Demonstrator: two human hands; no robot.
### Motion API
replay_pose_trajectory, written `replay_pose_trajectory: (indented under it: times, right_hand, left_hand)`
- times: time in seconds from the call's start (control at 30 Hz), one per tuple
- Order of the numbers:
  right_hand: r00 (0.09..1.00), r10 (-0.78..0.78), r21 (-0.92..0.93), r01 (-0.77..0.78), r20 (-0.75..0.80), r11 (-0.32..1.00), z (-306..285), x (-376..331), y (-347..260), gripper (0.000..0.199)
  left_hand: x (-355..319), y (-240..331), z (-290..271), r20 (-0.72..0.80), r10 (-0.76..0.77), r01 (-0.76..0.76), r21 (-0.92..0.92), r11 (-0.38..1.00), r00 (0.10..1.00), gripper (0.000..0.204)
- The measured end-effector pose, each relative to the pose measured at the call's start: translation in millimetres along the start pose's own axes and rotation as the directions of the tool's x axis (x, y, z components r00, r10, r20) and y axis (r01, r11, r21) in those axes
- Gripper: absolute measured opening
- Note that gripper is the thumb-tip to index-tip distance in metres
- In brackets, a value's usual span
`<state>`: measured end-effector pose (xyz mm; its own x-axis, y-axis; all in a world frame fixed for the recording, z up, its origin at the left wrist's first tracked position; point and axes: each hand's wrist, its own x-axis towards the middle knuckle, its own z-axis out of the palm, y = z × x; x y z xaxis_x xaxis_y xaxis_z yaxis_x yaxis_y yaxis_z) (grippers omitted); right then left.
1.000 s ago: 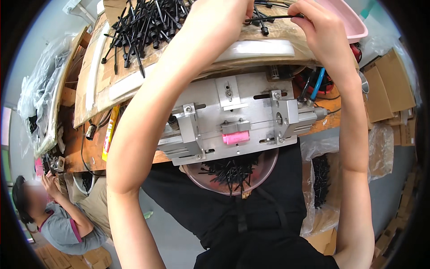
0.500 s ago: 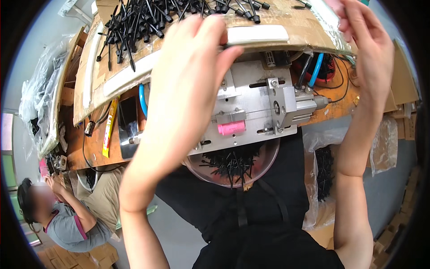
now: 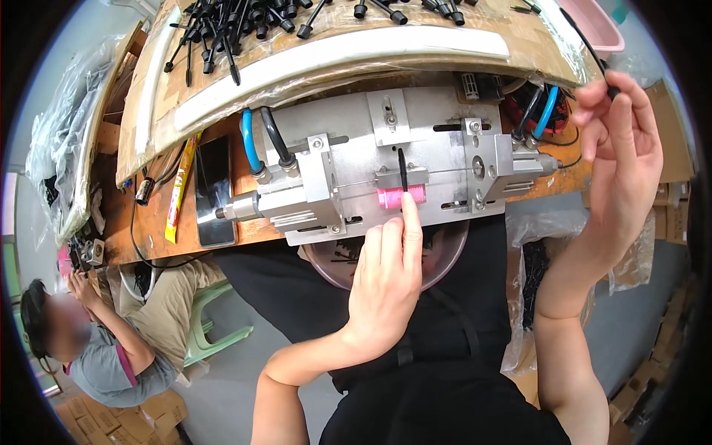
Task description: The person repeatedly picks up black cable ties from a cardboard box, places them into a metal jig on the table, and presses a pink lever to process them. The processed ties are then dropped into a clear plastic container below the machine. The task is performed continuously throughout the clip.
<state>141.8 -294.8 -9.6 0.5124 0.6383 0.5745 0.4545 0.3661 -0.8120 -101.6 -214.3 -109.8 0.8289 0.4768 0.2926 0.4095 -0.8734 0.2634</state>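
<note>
My left hand (image 3: 387, 278) reaches over the front of a metal clamping fixture (image 3: 434, 159). Its forefinger points forward onto the near end of a thin black plastic stem (image 3: 403, 167); the thumb is hidden and the other fingers are curled. That stem lies across a pink block (image 3: 389, 197) at the fixture's middle, its far end pointing away from me. Up at the right, my right hand (image 3: 623, 130) pinches another black stem (image 3: 582, 37) near its thicker end, with the thin shaft slanting up and left.
Many black stems (image 3: 245, 22) with knobbed ends lie on a cardboard-topped shelf (image 3: 297, 53) behind the fixture. Blue and black hoses (image 3: 251, 141) run to the cylinders. A bowl (image 3: 337, 271) with stems sits below. A pink basin (image 3: 599, 26) stands far right; a co-worker (image 3: 111, 348) sits at left.
My left hand has come back from the stem pile to the pink block, where a black stem now lies. My right hand has lowered slightly, and the stem in it now shows.
</note>
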Motion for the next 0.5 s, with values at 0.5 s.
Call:
replay_pose_trajectory:
  times: [0.5]
  right_hand:
    - [0.956, -0.007, -0.463, 0.148, 0.293, 0.874, 97, -125, 28, 0.069]
  left_hand:
    - [127, -65, -79, -0.443, 0.067, -0.014, 0.122, 0.992, 0.894, 0.028]
